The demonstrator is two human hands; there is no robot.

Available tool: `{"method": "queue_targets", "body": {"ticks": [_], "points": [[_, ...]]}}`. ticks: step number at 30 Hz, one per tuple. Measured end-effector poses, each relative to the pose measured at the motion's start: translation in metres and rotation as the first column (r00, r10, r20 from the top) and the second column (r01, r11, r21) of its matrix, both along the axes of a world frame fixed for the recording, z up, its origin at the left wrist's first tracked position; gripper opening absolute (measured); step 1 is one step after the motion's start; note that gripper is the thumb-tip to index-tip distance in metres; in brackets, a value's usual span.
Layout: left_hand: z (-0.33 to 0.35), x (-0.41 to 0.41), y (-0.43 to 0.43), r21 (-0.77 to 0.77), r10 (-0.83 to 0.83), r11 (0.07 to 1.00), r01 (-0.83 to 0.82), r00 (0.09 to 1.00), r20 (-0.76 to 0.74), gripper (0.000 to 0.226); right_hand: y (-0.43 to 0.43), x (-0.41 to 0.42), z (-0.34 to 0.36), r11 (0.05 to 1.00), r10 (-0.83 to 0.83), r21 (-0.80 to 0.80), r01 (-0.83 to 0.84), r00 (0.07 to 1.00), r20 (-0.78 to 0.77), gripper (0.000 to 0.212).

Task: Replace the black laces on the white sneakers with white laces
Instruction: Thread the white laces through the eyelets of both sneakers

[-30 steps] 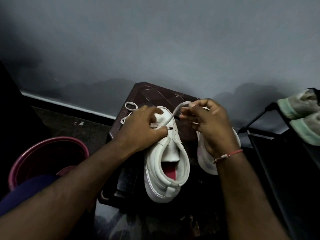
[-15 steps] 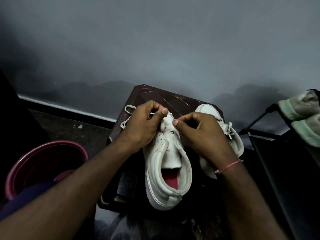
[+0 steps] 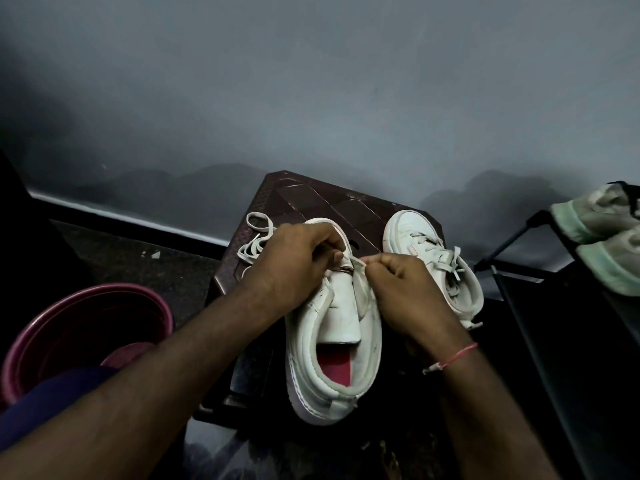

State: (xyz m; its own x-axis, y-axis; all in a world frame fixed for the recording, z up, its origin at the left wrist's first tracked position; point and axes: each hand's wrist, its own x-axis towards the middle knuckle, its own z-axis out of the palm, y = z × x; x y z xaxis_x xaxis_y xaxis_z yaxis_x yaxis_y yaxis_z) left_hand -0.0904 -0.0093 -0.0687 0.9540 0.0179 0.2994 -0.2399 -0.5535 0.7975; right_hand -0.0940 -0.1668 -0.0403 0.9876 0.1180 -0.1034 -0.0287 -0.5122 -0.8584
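I see the loose white lace (image 3: 254,237) lying far-left on the stool (image 3: 311,199), just beside the left hand (image 3: 294,265). That hand's fingers curl over the near sneaker (image 3: 332,341) at the tongue top. Right hand (image 3: 405,292) pinches its right eyelet edge. Second sneaker (image 3: 436,265) sits right of that hand, laced white.

The near sneaker (image 3: 332,341) looks like smooth white leather-like material with a faint sheen. It is scuffed in places and has a padded cloth collar and a matt red insole, and the white lace (image 3: 250,245) is flat woven cloth. The stool (image 3: 311,199) is dark brown moulded plastic, glossy, with a raised pattern, while the bucket (image 3: 86,323) is smooth maroon plastic, the wall (image 3: 311,98) is matt grey paint, and the floor (image 3: 121,258) is rough and speckled.
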Motion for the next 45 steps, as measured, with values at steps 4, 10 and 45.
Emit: {"method": "queue_targets", "body": {"ticks": [4, 10, 45], "points": [[0.0, -0.001, -0.005, 0.027, -0.001, 1.0, 0.002, 1.0, -0.029, 0.006, -0.001, -0.004, -0.008, 0.976, -0.035, 0.211, 0.051, 0.997, -0.075, 0.03], [-0.002, 0.002, -0.008, 0.05, 0.012, 0.999, -0.01, 0.999, -0.048, 0.011, -0.001, -0.006, -0.007, 0.91, -0.032, 0.402, 0.103, 0.983, -0.179, 0.033], [-0.005, 0.009, -0.001, 0.303, -0.095, 0.95, 0.076, 0.994, 0.048, 0.016, 0.006, 0.0, -0.027, 0.859, -0.079, 0.485, 0.163, 0.979, -0.187, 0.018]]}}
